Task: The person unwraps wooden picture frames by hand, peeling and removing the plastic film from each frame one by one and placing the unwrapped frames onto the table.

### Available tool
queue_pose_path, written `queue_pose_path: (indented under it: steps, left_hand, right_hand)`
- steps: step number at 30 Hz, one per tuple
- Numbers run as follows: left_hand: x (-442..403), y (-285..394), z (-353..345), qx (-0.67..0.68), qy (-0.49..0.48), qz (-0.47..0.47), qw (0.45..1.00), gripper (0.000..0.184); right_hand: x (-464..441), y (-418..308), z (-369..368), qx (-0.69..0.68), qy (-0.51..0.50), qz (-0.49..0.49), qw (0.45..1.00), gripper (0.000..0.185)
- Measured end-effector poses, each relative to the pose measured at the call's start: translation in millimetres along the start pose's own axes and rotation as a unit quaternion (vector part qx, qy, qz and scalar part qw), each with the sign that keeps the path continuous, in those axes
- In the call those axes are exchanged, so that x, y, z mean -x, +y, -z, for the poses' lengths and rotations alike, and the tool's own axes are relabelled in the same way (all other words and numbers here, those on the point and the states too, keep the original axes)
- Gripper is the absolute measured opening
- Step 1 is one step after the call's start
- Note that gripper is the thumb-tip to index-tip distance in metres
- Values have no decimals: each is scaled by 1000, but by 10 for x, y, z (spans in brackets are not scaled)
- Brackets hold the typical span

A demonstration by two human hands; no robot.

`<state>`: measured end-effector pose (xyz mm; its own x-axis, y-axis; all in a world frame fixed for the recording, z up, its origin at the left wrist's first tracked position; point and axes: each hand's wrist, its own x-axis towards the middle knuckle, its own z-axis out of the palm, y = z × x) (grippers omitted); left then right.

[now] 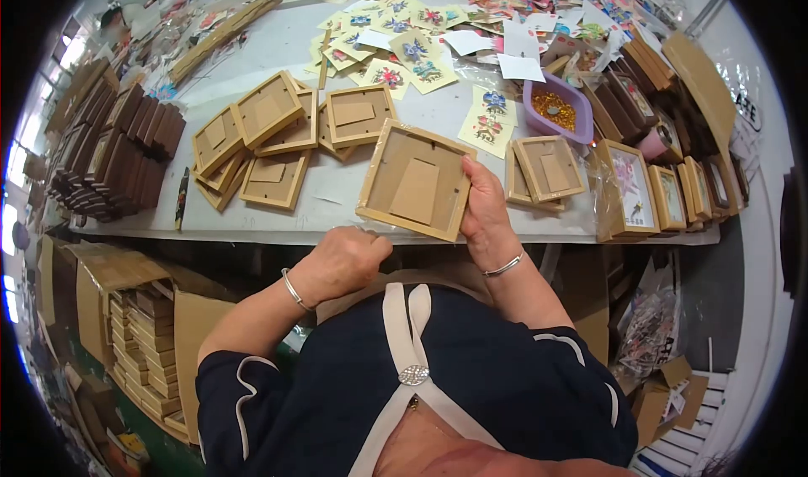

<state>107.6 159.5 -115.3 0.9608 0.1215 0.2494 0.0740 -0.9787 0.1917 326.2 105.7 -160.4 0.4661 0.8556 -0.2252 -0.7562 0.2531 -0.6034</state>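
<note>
A light wooden picture frame (415, 187), back side up with its cardboard stand showing, is tilted above the table's front edge. Shiny clear film seems to cover its edges. My right hand (488, 212) grips it by the right side, thumb on top. My left hand (348, 262) is just below the frame's lower left corner, fingers curled closed; whatever they may pinch is hidden. Behind the held frame lies a loose pile of similar frames (273, 111), backs up. Two more frames (547, 170) are stacked to the right of my right hand.
Dark frames (114, 140) are stacked at the left, near a dark pen-like tool (182, 198). A purple basin (532, 111) holds small golden pieces. Printed cards (412, 52) spread across the back. Finished-looking frames (627, 187) stand at the right; a carton of frames (189, 334) sits below left.
</note>
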Motion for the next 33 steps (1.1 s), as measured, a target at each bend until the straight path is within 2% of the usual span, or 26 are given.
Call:
queue_pose_path:
  steps: [5, 9, 11, 12, 14, 16, 17, 19, 21, 22, 24, 26, 28, 29, 30, 31, 33]
  left_hand:
    - [95, -51, -234, 22, -1, 0, 1000, 11]
    - [218, -8, -153, 4, -53, 31, 998, 11]
    - [389, -216, -114, -35, -137, 137, 980, 9]
    - [508, -265, -60, -34, -136, 141, 980, 9]
    - [600, -405, 104, 50, -33, 257, 965, 10]
    - [534, -276, 71, 203, -48, 270, 940, 11]
    - [446, -335, 134, 196, -42, 272, 941, 11]
    - [353, -418, 298, 95, 200, 231, 948, 19]
    - [367, -827, 524, -99, 310, 168, 931, 21]
    - [353, -921, 719, -215, 346, 153, 900, 20]
    - [444, -1077, 925, -304, 339, 166, 875, 20]
    - [447, -1085, 850, -326, 343, 178, 863, 19]
    - [424, -992, 658, -178, 281, 199, 922, 29]
    - [348, -794, 587, -177, 266, 173, 932, 24]
    - [279, -680, 445, -155, 310, 95, 933, 32]
    - [251, -392, 360, 6, 256, 160, 953, 43]
    - [192, -103, 67, 225, 146, 250, 930, 50]
  right_hand:
    - [-32, -76, 148, 33, 2, 1, 999, 20]
    - [113, -54, 196, 80, 1, 20, 997, 21]
    - [231, -169, 151, 97, -5, 18, 995, 21]
    - [294, -266, 107, 110, -12, 20, 994, 20]
    - [293, -437, 63, 126, -27, 39, 991, 19]
    - [217, -455, 168, 197, -95, 14, 976, 20]
    - [174, -472, 116, 195, -104, 17, 975, 20]
    - [278, -472, -1, 267, -144, -82, 949, 23]
    - [301, -502, 66, 269, -160, -89, 946, 25]
    - [308, -520, 123, 267, -176, -97, 943, 26]
    - [309, -521, 203, 254, -212, -115, 937, 29]
    - [306, -513, 235, 252, -204, -97, 941, 30]
    - [262, -474, 221, 252, -187, -60, 948, 31]
    - [218, -433, 183, 251, -183, -42, 949, 31]
    - [188, -382, 121, 248, -197, -47, 947, 31]
    - [194, -332, 39, 227, -171, -29, 958, 32]
    - [251, -270, -132, 188, -116, 4, 975, 32]
